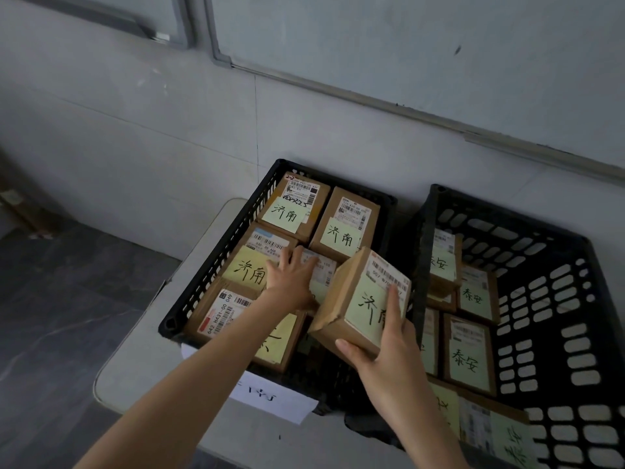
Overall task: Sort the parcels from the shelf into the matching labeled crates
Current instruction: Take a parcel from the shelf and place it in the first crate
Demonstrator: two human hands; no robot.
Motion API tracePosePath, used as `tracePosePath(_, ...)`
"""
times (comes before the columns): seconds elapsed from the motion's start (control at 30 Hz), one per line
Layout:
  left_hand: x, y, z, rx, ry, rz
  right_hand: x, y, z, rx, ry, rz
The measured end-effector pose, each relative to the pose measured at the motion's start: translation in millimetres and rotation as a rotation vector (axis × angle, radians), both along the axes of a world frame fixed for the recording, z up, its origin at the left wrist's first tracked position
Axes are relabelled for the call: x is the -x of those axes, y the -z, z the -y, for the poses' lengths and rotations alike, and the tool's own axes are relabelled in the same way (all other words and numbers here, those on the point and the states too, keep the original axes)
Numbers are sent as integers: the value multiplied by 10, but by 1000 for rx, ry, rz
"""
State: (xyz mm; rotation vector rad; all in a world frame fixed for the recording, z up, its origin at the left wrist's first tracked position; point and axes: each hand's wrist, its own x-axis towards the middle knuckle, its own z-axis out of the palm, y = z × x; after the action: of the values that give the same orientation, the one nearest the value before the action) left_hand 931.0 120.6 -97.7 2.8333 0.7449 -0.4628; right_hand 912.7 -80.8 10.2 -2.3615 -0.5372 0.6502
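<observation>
My right hand [382,346] grips a brown cardboard parcel [351,299] with a pale green handwritten note, held tilted over the right side of the left black crate [216,252]. My left hand [291,279] lies flat, fingers spread, on a parcel inside that crate. The left crate holds several brown parcels [345,221] with green or yellow notes bearing the same two characters as the held one. The right black crate [548,265] holds several parcels [470,357] with notes of a different pair of characters.
Both crates stand on a pale grey table [135,367] against a light wall. A white paper label [270,397] hangs from the left crate's front. Dark floor lies to the left of the table.
</observation>
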Motion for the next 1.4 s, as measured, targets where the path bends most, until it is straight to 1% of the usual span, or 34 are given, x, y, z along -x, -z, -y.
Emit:
tracePosePath(0.13,50,5,69,-58,2,-68,81,100,-59,-25,-31,-49)
tracePosePath(0.2,64,26,28,-52,11,-43,101,159,-69,-32,-36,-55)
tracePosePath(0.33,63,53,-45,45,-29,30,69,231,-34,-22,-27,-83)
tracePosePath(0.63,129,65,-25,82,-4,90,81,252,13,42,-38,-98)
tracePosePath(0.87,166,49,-25,197,49,169,140,266,9,125,-35,-19)
tracePosePath(0.97,189,70,-1,258,29,228,181,259,-15,160,-54,22)
tracePosePath(1.13,206,122,-12,332,-14,303,132,226,-26,154,-62,8)
tracePosePath(1.3,251,136,33,313,-33,357,154,247,33,166,-159,155)
tracePosePath(1.4,289,155,28,267,41,348,210,241,19,206,-240,226)
